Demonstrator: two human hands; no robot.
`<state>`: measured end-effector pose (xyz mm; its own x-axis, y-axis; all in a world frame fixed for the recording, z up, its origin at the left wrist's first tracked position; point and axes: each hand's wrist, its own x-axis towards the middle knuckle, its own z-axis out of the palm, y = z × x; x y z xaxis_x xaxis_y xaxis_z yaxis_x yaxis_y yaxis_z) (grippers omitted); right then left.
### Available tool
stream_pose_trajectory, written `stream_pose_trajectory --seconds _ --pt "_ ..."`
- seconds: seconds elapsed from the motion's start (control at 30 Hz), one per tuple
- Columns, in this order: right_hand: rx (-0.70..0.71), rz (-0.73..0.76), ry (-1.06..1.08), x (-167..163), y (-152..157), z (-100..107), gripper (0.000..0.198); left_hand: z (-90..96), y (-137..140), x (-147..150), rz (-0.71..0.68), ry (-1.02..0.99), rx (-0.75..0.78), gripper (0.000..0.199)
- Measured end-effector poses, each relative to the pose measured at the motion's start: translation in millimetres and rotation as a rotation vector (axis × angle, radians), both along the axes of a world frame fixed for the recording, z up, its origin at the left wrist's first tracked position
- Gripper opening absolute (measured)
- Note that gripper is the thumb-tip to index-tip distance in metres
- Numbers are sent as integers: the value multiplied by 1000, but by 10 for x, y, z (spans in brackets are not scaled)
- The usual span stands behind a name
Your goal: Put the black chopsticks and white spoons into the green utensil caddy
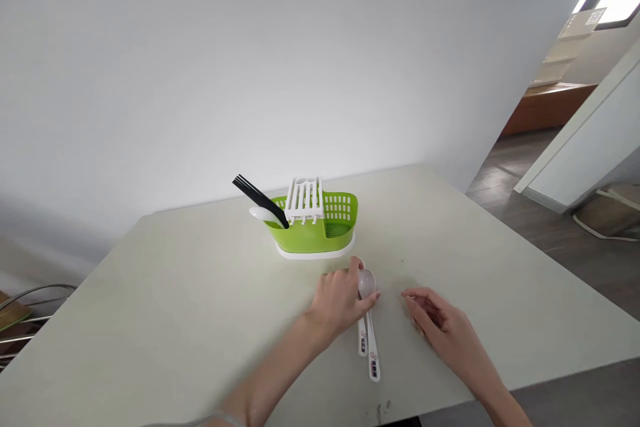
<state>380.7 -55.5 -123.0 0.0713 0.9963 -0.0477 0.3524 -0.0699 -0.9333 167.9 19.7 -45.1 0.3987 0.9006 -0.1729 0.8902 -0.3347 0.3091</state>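
While the left hand (pixel 337 298) grips two white spoons (pixel 367 283), right hand (pixel 445 328) curls empty at three o'clock, green utensil caddy (pixel 306 239) at eleven.

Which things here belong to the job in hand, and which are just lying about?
In the job:
Two white spoons, touched by the left hand
Green basket, just beyond, probably, though untouched
Black utensils leaning in it, perhaps

Lying about, it seems:
Metal wires, far left
Brown bundle, far right
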Motion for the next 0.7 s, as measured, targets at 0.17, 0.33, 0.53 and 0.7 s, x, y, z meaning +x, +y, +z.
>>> stream_pose_trajectory --seconds 0.17,0.33,0.53,0.7 --pt "12 -10 4 -4 4 24 45 14 1 90 41 79 -28 60" --pt "1 -9 0 1 6 30 46 0 -13 119 24 76 -21 37" --pt "30 -4 13 0 6 13 44 -14 -27 124 -15 57 -37 25" --pt "33 -9 9 -1 -1 4 42 -30 -31 34 2 -207 -99 27"
